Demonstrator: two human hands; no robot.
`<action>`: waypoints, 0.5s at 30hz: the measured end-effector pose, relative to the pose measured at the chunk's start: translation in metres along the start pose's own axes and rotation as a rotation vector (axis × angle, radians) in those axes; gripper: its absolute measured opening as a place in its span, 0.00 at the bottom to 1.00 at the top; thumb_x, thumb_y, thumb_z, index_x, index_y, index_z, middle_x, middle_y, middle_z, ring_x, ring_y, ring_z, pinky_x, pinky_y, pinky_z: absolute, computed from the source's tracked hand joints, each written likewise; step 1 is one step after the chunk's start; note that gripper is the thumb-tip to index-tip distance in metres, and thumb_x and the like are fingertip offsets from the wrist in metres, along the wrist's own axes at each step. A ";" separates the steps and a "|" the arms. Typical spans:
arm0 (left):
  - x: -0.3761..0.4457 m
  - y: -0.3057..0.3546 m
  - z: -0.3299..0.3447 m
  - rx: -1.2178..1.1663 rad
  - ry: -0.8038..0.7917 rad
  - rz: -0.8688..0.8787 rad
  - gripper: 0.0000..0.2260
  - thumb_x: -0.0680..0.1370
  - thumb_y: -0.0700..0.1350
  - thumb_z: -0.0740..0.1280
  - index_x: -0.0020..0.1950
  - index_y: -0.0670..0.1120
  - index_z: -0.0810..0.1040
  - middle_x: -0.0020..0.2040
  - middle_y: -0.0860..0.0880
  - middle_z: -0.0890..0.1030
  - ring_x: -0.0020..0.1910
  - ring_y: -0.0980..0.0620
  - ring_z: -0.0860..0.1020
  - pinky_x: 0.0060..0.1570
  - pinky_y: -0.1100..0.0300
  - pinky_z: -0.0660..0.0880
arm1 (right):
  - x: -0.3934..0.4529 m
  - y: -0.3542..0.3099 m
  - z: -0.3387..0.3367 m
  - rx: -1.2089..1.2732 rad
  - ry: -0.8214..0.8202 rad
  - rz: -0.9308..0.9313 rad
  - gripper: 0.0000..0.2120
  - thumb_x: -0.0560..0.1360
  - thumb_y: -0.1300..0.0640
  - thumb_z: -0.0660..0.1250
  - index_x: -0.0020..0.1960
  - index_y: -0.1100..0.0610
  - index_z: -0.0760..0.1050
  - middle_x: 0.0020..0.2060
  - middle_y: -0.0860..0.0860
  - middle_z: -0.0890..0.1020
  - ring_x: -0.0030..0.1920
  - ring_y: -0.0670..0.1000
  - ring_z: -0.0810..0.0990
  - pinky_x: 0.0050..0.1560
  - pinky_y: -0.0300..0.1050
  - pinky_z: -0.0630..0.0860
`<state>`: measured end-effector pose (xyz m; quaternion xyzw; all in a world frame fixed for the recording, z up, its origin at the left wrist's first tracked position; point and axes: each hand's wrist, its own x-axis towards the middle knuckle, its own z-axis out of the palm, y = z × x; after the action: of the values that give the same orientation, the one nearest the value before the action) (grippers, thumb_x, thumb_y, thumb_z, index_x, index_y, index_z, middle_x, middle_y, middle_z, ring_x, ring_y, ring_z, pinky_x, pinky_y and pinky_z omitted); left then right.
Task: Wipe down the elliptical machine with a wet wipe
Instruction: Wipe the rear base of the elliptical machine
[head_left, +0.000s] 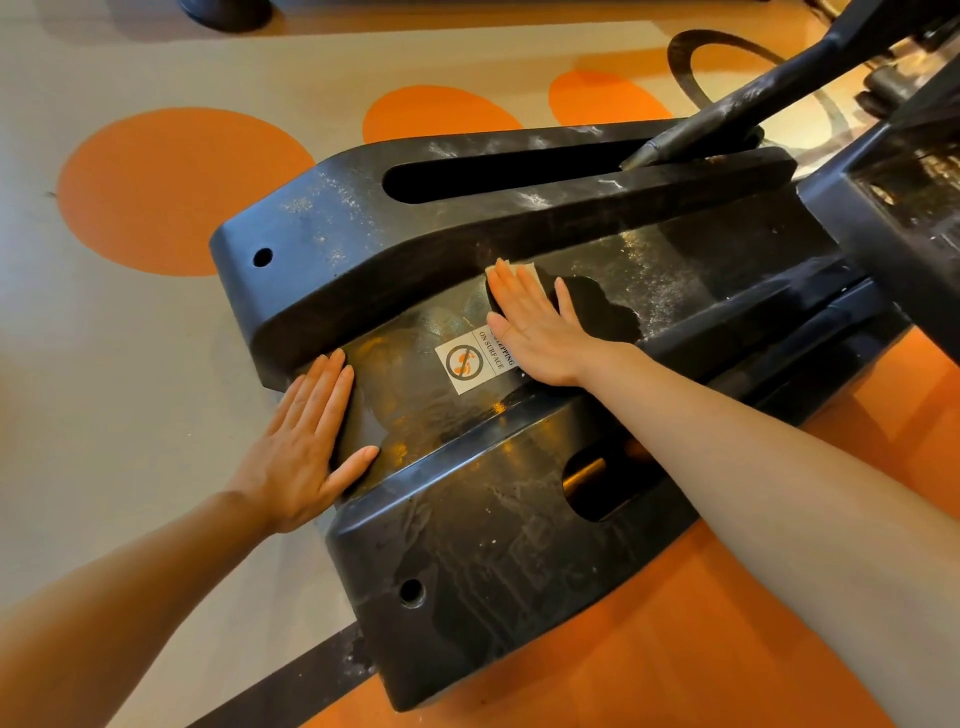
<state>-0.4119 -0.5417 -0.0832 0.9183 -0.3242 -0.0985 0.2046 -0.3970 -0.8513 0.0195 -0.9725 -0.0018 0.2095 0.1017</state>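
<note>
Pressing wet wipe (524, 275) flat under open right hand (540, 332) at frame centre, dusty elliptical machine (675, 280) panel stretching rightward; left hand (306, 441) flat, bracing.

hands: 2 (298, 447) (535, 325); wet wipe: 1 (527, 275); warning sticker: 1 (470, 361); orange floor circles: 3 (171, 192)

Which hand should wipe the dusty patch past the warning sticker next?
Right. The right hand already presses the wet wipe flat, next to the dusty stretch of the centre panel. The left hand only braces on the near end.
</note>
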 end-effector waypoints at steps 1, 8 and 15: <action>0.000 0.000 0.000 0.001 0.002 0.001 0.40 0.77 0.72 0.41 0.81 0.49 0.39 0.81 0.52 0.37 0.79 0.55 0.36 0.77 0.52 0.41 | 0.000 0.001 0.000 -0.010 0.004 -0.012 0.28 0.85 0.45 0.41 0.79 0.50 0.32 0.77 0.46 0.32 0.77 0.47 0.31 0.73 0.55 0.26; 0.000 0.000 0.001 -0.009 0.009 0.008 0.39 0.78 0.72 0.42 0.81 0.49 0.40 0.81 0.52 0.38 0.79 0.55 0.37 0.78 0.52 0.42 | -0.001 0.000 -0.005 -0.069 0.102 0.168 0.27 0.84 0.45 0.38 0.80 0.51 0.37 0.78 0.48 0.34 0.78 0.48 0.34 0.71 0.60 0.25; 0.001 -0.002 0.003 0.003 0.014 0.012 0.38 0.78 0.71 0.43 0.81 0.49 0.39 0.81 0.52 0.38 0.79 0.54 0.37 0.78 0.50 0.43 | -0.005 -0.026 0.005 -0.136 0.032 0.003 0.28 0.84 0.45 0.38 0.79 0.54 0.33 0.78 0.48 0.34 0.77 0.46 0.32 0.72 0.58 0.25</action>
<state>-0.4113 -0.5418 -0.0863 0.9173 -0.3285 -0.0906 0.2062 -0.4026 -0.8256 0.0225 -0.9804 -0.0129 0.1934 0.0353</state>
